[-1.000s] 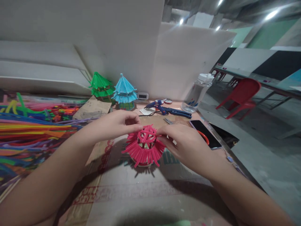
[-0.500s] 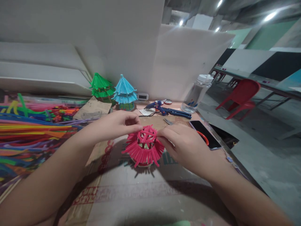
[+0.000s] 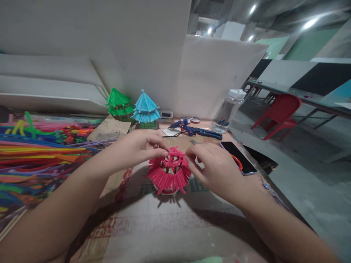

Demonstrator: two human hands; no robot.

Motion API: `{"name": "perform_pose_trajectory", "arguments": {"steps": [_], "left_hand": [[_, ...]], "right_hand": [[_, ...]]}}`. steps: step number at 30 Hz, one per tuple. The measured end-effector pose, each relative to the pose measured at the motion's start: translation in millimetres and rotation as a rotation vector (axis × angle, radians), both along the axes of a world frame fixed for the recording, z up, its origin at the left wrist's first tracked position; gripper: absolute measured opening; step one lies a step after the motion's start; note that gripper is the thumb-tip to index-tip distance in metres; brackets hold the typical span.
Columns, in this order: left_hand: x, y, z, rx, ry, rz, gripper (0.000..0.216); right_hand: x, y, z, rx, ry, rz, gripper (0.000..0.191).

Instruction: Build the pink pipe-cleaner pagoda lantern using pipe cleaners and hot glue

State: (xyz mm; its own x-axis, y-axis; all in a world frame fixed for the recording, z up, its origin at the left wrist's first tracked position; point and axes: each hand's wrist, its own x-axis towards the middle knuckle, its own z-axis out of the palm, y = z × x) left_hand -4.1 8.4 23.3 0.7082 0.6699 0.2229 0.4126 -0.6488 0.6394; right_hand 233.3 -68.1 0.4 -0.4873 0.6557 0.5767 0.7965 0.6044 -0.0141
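Note:
A small pink pagoda [image 3: 170, 180] made of pipe cleaners stands upright on the cardboard in front of me, its lower roof fanned out in short strips. At its open upper ring, the thumb and fingers of my left hand [image 3: 145, 147] are pinched together on the left side. My right hand [image 3: 215, 166] pinches at the right side of the same ring. Between both fingertips runs a pink strip; whether it is loose or fixed to the ring, I cannot tell. Behind stand a blue pagoda [image 3: 146, 109] and a green pagoda [image 3: 118, 103] of like make.
Bundles of coloured pipe cleaners [image 3: 41, 157] lie at left. Toward the back are a glue gun [image 3: 182, 126], a dark blue long-handled tool [image 3: 207, 133], a small digital display [image 3: 166, 114] and a water bottle [image 3: 226, 113]. A phone [image 3: 244, 160] and orange-handled scissors [image 3: 237, 160] lie at right.
Both hands have shifted slightly to the right at the top of the pink pagoda. The pink strip between the fingertips lies at a different slant. The camera view has tipped a little.

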Motion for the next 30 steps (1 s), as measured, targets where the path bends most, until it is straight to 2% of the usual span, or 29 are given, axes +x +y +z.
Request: {"name": "perform_pose_trajectory", "arguments": {"steps": [7, 11, 15, 17, 19, 21, 23, 24, 26, 27, 30], "left_hand": [[-2, -3, 1.6, 0.166, 0.005, -0.028, 0.017], [-5, -5, 5.2, 0.192, -0.013, 0.073, 0.021], [-11, -7, 10.4, 0.179, -0.03, 0.241, 0.026], [-17, -6, 10.3, 0.152, -0.053, 0.313, 0.029], [-26, -1, 6.2, 0.118, -0.091, 0.296, 0.03], [-37, 8, -3.2, 0.049, -0.134, 0.176, 0.03], [-45, 19, -18.8, -0.113, -0.21, 0.083, 0.029], [-48, 25, -29.1, -0.234, -0.272, 0.112, 0.03], [-48, 32, -53.8, -0.474, -0.473, 0.338, 0.035], [-46, 33, -67.7, -0.493, -0.517, 0.408, 0.038], [-32, 23, -108.2, -0.552, -0.563, 0.461, 0.043]], "right_hand": [[-3, -1, -1.9, 0.037, 0.042, 0.029, 0.012], [0, 0, 4.3, -0.009, 0.168, 0.048, 0.014], [16, 16, 9.1, -0.171, 0.28, -0.102, 0.013], [30, 36, 3.6, -0.28, 0.313, -0.2, 0.014], [45, 62, -8.3, -0.364, 0.349, -0.268, 0.015], [60, 89, -24.0, -0.405, 0.367, -0.291, 0.016], [72, 113, -39.8, -0.459, 0.378, -0.294, 0.026], [76, 124, -47.0, -0.473, 0.384, -0.301, 0.03], [80, 140, -58.9, -0.488, 0.397, -0.322, 0.037], [81, 147, -63.8, -0.492, 0.405, -0.334, 0.039], [75, 167, -74.8, -0.517, 0.414, -0.332, 0.04]]}}
